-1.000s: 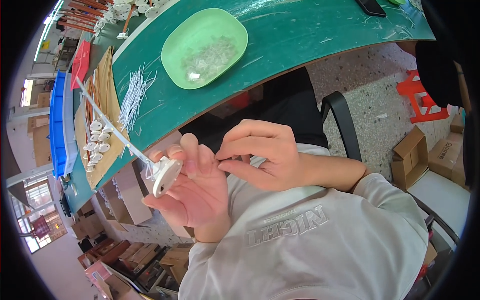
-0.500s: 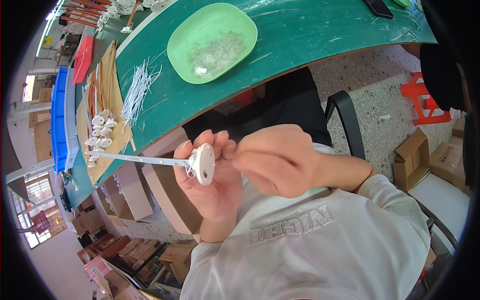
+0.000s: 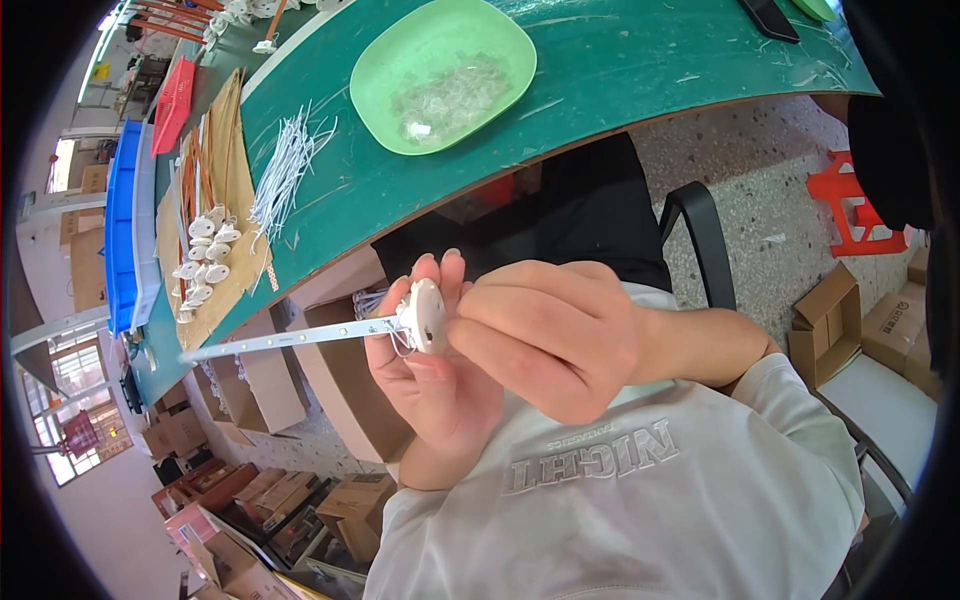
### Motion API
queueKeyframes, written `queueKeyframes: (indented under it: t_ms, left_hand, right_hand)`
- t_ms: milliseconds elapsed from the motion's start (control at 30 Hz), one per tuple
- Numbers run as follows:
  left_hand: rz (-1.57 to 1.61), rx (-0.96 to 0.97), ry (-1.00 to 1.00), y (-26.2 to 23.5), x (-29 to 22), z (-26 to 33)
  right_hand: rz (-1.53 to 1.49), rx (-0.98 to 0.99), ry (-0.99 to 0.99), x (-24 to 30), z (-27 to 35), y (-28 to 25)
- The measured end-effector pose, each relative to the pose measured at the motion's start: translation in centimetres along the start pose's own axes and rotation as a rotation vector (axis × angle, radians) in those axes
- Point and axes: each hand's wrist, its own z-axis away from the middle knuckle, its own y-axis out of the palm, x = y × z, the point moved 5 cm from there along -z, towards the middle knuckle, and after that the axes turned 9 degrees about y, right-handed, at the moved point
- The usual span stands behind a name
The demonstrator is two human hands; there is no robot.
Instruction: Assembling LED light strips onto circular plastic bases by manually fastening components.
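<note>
Above the lap, beside a green bench (image 3: 640,60): a white disc (image 3: 430,318) with a long strip, between two hands

The left hand (image 3: 445,398) pinches the disc near its rim, thumb below, fingers behind, palm mostly open. The right hand (image 3: 560,335) is bunched against the disc's face; its fingertips are hidden, so whether they grip anything cannot be told.

From the disc's other side, the pale, narrow strip (image 3: 300,338) juts leftward, its far end unsupported and blurred. Thin wires (image 3: 402,343) loop where the two meet. A hard push from the right hand could tip the disc out of that light pinch, perhaps toward the open carton (image 3: 350,400) seen below. The strip's long overhang could catch the bench edge, bending it or straining the wires. Any small part within the right fingertips might slip and be lost on the lap or floor.
</note>
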Motion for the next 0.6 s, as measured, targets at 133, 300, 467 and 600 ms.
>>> queueKeyframes:
  t_ms: [133, 300, 467, 600]
  left_hand:
    - [0.149, -0.036, -0.042, 0.6, 0.3, 0.0]
    - [0.258, -0.094, -0.073, 0.4, -0.1, -0.3]
    - [-0.109, 0.051, -0.035, 0.4, -2.7, -3.3]
    - [-0.679, -0.161, 0.161, -7.6, -7.5, -10.6]
  right_hand:
    - [0.039, -0.007, -0.01, 0.1, -0.1, 0.1]
    - [0.018, -0.048, -0.018, 0.5, -1.2, 0.8]
    - [-0.219, 0.184, 0.046, -0.6, -2.9, 1.4]
    - [-0.198, 0.217, 0.111, -2.3, -4.3, 0.6]
